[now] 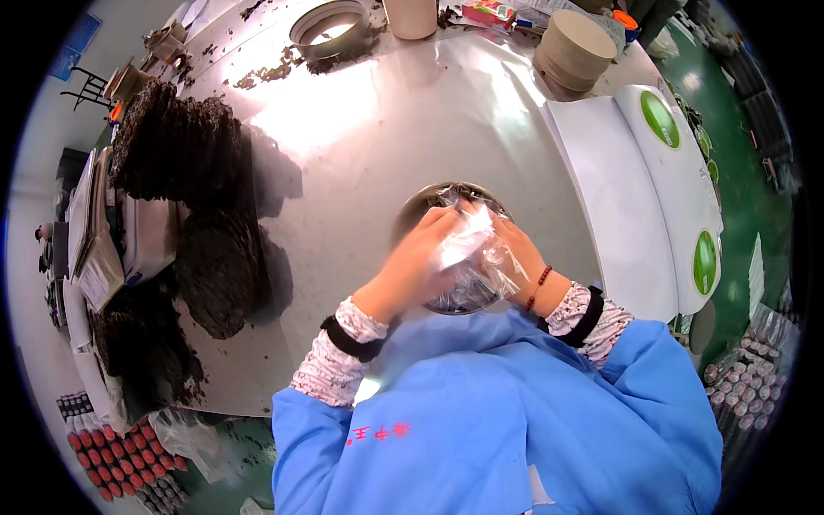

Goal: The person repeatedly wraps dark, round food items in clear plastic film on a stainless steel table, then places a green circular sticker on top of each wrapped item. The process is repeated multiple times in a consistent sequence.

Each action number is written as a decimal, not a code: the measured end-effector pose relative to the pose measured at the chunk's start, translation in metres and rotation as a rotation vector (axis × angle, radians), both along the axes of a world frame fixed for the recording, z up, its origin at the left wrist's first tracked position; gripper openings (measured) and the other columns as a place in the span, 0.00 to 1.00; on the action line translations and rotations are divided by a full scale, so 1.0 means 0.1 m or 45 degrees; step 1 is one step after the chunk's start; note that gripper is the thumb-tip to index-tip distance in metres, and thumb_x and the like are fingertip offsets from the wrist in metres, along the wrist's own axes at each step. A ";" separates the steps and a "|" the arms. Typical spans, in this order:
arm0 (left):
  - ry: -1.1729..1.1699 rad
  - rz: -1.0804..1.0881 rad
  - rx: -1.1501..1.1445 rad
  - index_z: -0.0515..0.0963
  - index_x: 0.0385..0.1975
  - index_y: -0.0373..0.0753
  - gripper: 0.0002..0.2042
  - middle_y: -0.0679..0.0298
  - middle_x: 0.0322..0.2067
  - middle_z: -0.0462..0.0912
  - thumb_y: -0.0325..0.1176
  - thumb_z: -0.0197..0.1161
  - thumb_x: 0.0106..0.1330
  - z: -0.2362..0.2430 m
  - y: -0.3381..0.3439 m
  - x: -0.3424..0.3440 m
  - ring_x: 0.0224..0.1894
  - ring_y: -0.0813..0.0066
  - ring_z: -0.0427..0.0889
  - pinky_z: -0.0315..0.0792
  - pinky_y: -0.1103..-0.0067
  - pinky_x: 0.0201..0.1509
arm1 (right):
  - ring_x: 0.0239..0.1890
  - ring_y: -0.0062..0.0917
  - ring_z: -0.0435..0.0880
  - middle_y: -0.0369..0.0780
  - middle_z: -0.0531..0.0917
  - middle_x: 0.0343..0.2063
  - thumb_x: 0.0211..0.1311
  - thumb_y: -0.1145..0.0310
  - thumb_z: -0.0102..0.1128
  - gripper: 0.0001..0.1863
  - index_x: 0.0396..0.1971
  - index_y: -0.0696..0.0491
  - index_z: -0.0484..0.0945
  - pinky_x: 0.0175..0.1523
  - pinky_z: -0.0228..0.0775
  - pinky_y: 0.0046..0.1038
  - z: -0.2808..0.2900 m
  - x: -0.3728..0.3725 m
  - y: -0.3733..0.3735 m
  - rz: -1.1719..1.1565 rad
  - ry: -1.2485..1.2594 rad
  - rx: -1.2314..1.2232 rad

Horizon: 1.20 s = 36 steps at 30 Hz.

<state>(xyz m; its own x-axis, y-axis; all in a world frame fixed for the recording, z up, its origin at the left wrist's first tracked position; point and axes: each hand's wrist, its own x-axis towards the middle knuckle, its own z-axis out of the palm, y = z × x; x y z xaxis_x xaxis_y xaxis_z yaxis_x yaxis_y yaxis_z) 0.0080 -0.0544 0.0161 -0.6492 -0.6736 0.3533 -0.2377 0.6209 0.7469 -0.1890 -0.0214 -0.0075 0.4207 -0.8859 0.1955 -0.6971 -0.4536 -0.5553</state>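
Observation:
A round metal bowl or tin (410,210) stands on the table close in front of my body, with a crumpled clear plastic bag (493,257) in and over its mouth. My left hand (414,262) bends over the bowl's left side, its fingers gathered on the shiny plastic and slightly blurred. From the other side my right hand (522,253) grips the same plastic, fingers curled inward at the far rim. Both hands meet near the top of the bowl. Plastic and fingers hide what lies inside it.
At left stand stacks of dark, rough dried cakes (176,146), like dried seaweed, with another pile (219,270) nearer me. White sheets with green ovals (635,197) lie at right. Behind are a round beige stack (577,51), a cup (410,17) and a tape-like ring (329,30).

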 end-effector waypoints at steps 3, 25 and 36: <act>0.021 0.021 -0.246 0.79 0.42 0.40 0.17 0.58 0.43 0.78 0.22 0.66 0.50 -0.08 0.14 -0.01 0.50 0.57 0.76 0.73 0.66 0.54 | 0.63 0.39 0.72 0.49 0.68 0.65 0.61 0.67 0.56 0.23 0.55 0.60 0.75 0.64 0.68 0.37 0.00 0.01 0.00 0.054 0.107 -0.141; -0.601 0.322 -0.280 0.75 0.54 0.37 0.18 0.56 0.53 0.77 0.32 0.60 0.64 -0.15 0.24 -0.10 0.61 0.58 0.72 0.60 0.63 0.70 | 0.45 0.37 0.80 0.44 0.81 0.47 0.57 0.68 0.65 0.13 0.40 0.59 0.80 0.46 0.75 0.32 0.45 -0.05 -0.24 0.281 0.298 0.378; -0.720 0.350 -0.488 0.75 0.55 0.39 0.22 0.53 0.59 0.73 0.27 0.56 0.58 -0.30 0.29 -0.35 0.65 0.56 0.68 0.58 0.56 0.71 | 0.46 0.37 0.83 0.45 0.84 0.41 0.61 0.54 0.63 0.18 0.38 0.55 0.81 0.47 0.77 0.37 0.17 0.20 -0.81 -0.141 0.517 0.029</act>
